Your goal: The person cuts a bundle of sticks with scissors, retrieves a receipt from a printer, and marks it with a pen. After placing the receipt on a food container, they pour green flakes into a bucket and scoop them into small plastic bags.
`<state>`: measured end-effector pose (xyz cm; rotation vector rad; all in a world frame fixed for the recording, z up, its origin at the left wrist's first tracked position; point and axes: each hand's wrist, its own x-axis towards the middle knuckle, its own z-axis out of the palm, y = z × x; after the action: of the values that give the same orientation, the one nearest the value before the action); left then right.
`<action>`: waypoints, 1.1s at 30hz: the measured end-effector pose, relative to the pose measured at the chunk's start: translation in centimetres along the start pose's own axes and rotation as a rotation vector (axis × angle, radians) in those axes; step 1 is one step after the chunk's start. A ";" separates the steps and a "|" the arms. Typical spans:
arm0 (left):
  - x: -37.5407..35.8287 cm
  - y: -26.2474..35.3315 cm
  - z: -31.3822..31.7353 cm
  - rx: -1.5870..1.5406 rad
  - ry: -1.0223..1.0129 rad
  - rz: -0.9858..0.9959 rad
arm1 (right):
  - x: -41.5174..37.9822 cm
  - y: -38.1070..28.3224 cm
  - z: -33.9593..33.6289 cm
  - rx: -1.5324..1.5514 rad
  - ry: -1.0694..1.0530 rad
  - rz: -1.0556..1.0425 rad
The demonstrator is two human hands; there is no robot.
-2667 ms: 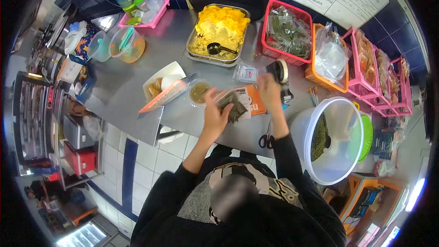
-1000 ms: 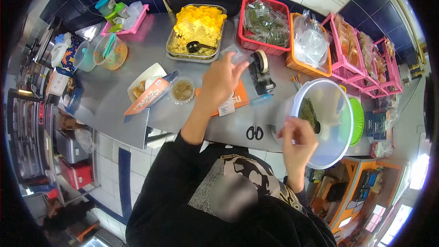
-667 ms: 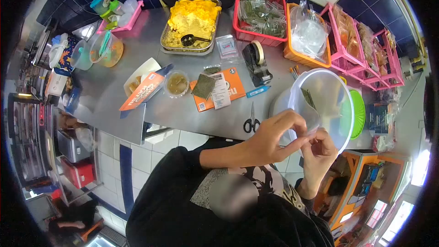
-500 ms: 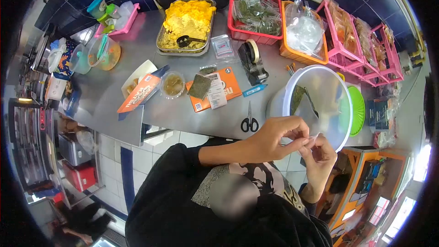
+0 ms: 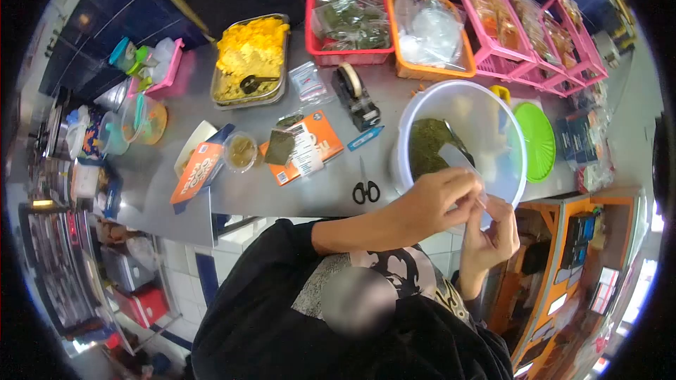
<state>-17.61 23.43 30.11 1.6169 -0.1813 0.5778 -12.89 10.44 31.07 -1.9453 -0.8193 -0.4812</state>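
Observation:
In the head view, my left hand [image 5: 448, 199] and my right hand [image 5: 495, 233] meet at the front edge of a large translucent tub [image 5: 402, 162]. The fingers of both are pinched on a thin clear plastic bag [image 5: 458, 157], whose upper part sticks up over the tub's mouth. Inside the tub lies a dark green crumbly heap [image 5: 429, 144] with a spoon [image 5: 456, 139] leaning in it. Black-handled scissors [image 5: 366, 191] rest on the steel counter to the left of my left hand.
A tape dispenser [image 5: 358, 102], a blue marker [image 5: 365, 138] and an orange box [image 5: 324, 142] lie left of the tub. Behind stand a yellow-filled tray [image 5: 248, 49], a red basket [image 5: 348, 58], an orange basket [image 5: 435, 72] and pink racks [image 5: 503, 70]. A green lid [image 5: 535, 144] is at right.
The head view has shifted, so the counter items appear further left. The plastic bag now stands up visibly above my fingers, and more of the green heap shows. Both hands stay pinched together.

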 end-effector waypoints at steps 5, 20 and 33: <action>1.6 0.3 -0.4 0.117 -0.032 -0.092 | 1.5 0.8 0.1 0.028 0.002 0.021; 10.0 -2.1 0.4 0.204 -0.160 0.021 | 8.4 4.9 0.2 0.111 0.241 0.077; 13.3 -3.8 -3.6 0.619 -0.055 0.595 | 8.5 6.0 -1.9 0.757 -0.209 0.476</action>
<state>-5.45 30.30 32.99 2.1895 -0.5808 1.1234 -2.63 9.68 33.63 -1.4064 -0.5217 0.2958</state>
